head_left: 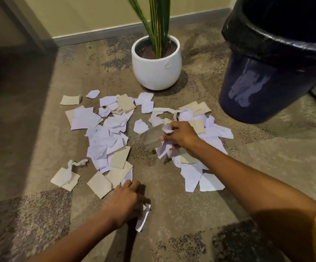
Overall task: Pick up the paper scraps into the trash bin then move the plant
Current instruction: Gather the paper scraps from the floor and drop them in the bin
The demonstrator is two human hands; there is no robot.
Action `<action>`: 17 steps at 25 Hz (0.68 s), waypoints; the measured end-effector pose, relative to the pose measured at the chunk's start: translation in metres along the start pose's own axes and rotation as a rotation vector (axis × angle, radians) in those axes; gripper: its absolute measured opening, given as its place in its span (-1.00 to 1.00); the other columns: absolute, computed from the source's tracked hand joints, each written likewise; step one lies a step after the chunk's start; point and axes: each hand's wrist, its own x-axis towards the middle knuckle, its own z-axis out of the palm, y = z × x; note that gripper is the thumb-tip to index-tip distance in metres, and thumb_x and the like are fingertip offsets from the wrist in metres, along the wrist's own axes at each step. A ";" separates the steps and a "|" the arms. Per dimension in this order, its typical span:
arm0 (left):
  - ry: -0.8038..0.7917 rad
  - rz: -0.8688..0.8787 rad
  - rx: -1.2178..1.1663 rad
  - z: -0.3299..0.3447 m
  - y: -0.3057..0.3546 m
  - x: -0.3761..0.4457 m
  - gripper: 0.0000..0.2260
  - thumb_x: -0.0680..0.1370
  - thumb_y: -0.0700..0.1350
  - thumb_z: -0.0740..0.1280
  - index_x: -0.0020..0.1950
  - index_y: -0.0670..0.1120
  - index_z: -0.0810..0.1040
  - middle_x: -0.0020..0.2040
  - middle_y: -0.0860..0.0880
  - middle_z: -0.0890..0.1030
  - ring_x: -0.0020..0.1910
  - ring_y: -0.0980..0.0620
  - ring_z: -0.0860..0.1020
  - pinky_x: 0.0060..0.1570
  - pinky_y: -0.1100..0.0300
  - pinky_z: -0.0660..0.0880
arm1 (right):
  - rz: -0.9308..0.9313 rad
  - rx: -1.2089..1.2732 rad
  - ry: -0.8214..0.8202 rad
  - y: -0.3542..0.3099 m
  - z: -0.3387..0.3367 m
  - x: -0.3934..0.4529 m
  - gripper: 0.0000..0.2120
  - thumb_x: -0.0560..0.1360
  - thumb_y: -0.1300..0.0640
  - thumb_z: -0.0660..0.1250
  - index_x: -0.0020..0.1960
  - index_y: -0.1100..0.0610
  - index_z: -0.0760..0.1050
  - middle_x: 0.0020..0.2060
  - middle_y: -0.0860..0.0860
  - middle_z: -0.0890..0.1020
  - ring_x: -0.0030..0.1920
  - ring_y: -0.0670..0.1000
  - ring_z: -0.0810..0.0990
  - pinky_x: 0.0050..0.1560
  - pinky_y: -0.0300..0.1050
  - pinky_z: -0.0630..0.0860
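Down on the carpet [172,214], paper scraps [104,137] lie scattered between me and the plant [156,59], and the trash bin [270,59] stands off to the right of them. My right hand [181,135] has its fingers curled around a bunch of white and tan pieces, lifted a little off the pile. My left hand [126,201] is bent low over the floor, fingers curled onto a white scrap [143,216]. This stuff looks feather-light, limp and crushable, so I'd rake it together and squeeze handfuls. The white pot looks heavy; I'd take that low, around its belly, with both hands.
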 end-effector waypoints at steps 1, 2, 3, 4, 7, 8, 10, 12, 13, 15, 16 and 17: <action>-0.010 0.005 0.033 -0.001 0.001 0.000 -0.64 0.51 0.13 0.20 0.32 0.21 0.41 0.17 0.01 0.38 0.12 -0.04 0.34 -0.10 0.15 0.21 | -0.003 0.022 0.001 -0.004 -0.005 -0.003 -0.81 0.39 0.29 0.50 -0.15 0.19 0.47 -0.25 0.07 0.53 -0.27 0.02 0.53 -0.52 -0.22 0.47; -0.014 0.010 0.066 -0.004 0.003 0.000 -0.66 0.54 0.13 0.17 0.31 0.16 0.43 0.18 0.00 0.41 0.13 -0.05 0.34 -0.09 0.13 0.23 | -0.009 0.043 0.009 -0.009 -0.012 -0.006 -0.83 0.40 0.30 0.48 -0.14 0.17 0.49 -0.26 0.05 0.54 -0.29 0.01 0.54 -0.52 -0.20 0.50; -0.012 0.014 0.088 -0.007 0.005 0.001 -0.68 0.56 0.12 0.14 0.28 0.12 0.44 0.19 -0.01 0.44 0.14 -0.05 0.36 -0.07 0.10 0.27 | -0.014 0.073 0.026 -0.016 -0.019 -0.010 -0.84 0.41 0.31 0.47 -0.14 0.16 0.49 -0.26 0.02 0.54 -0.33 -0.01 0.53 -0.54 -0.20 0.53; 0.004 0.013 0.087 -0.013 0.007 0.002 -0.69 0.59 0.10 0.11 0.27 0.08 0.44 0.20 -0.01 0.46 0.16 -0.05 0.38 -0.04 0.09 0.33 | -0.018 0.119 0.053 -0.024 -0.027 -0.014 -0.83 0.42 0.33 0.45 -0.08 0.16 0.51 -0.23 -0.01 0.54 -0.34 -0.03 0.53 -0.54 -0.20 0.56; 0.165 -0.008 -0.017 -0.045 0.010 0.010 -0.74 0.62 -0.04 0.10 0.29 0.05 0.42 0.18 0.01 0.51 0.18 -0.01 0.47 0.04 0.13 0.45 | -0.034 0.270 0.138 -0.052 -0.051 -0.028 -0.50 0.42 0.39 0.43 0.33 0.25 0.43 0.17 0.07 0.52 -0.16 0.12 0.62 -0.52 -0.17 0.60; 0.246 -0.013 -0.049 -0.061 0.011 0.013 -0.75 0.61 -0.08 0.13 0.28 0.04 0.43 0.17 0.02 0.52 0.17 0.00 0.50 0.03 0.15 0.48 | -0.054 0.280 0.153 -0.061 -0.057 -0.032 -0.49 0.42 0.39 0.43 0.34 0.26 0.42 0.23 0.12 0.51 -0.12 0.15 0.62 -0.51 -0.18 0.60; 0.420 -0.013 -0.075 -0.102 0.010 0.020 -0.74 0.60 -0.12 0.16 0.28 0.00 0.43 0.16 0.00 0.52 0.11 0.00 0.54 0.01 0.17 0.52 | -0.129 0.259 0.172 -0.080 -0.071 -0.042 -0.62 0.43 0.38 0.42 0.22 0.24 0.49 0.12 0.15 0.58 -0.16 0.11 0.62 -0.50 -0.19 0.61; 0.586 -0.015 -0.104 -0.152 0.008 0.027 -0.75 0.61 -0.11 0.14 0.27 -0.07 0.44 0.11 -0.08 0.51 0.03 -0.07 0.55 -0.04 0.11 0.50 | -0.232 0.213 0.215 -0.102 -0.087 -0.056 -0.74 0.43 0.37 0.42 0.09 0.19 0.53 -0.12 0.06 0.61 -0.26 0.01 0.60 -0.50 -0.23 0.59; 0.670 -0.016 -0.140 -0.179 0.009 0.031 -0.74 0.61 -0.12 0.15 0.26 -0.11 0.46 0.10 -0.12 0.52 0.01 -0.12 0.54 -0.06 0.10 0.47 | -0.290 0.201 0.240 -0.115 -0.096 -0.062 -0.79 0.44 0.36 0.41 0.02 0.18 0.53 -0.20 0.03 0.59 -0.30 -0.03 0.58 -0.49 -0.24 0.59; 0.844 -0.030 -0.246 -0.235 0.015 0.039 -0.74 0.58 -0.16 0.22 0.25 -0.16 0.48 0.13 -0.18 0.54 0.02 -0.16 0.54 -0.07 0.11 0.45 | -0.409 0.197 0.308 -0.140 -0.116 -0.073 -0.85 0.44 0.35 0.42 -0.13 0.14 0.51 -0.27 -0.02 0.56 -0.31 -0.05 0.57 -0.42 -0.20 0.63; 0.914 -0.040 -0.317 -0.261 0.022 0.043 -0.74 0.56 -0.19 0.24 0.24 -0.17 0.50 0.15 -0.18 0.55 0.02 -0.17 0.55 -0.11 0.13 0.48 | -0.461 0.198 0.371 -0.153 -0.127 -0.077 -0.83 0.44 0.33 0.43 -0.17 0.11 0.50 -0.28 -0.03 0.56 -0.28 -0.03 0.58 -0.35 -0.14 0.65; 0.957 -0.049 -0.412 -0.285 0.031 0.047 -0.75 0.55 -0.21 0.27 0.22 -0.16 0.51 0.15 -0.18 0.57 -0.01 -0.17 0.58 -0.18 0.13 0.51 | -0.497 0.190 0.463 -0.163 -0.138 -0.080 -0.85 0.44 0.31 0.43 -0.18 0.10 0.52 -0.25 -0.02 0.59 -0.23 0.00 0.61 -0.25 -0.08 0.66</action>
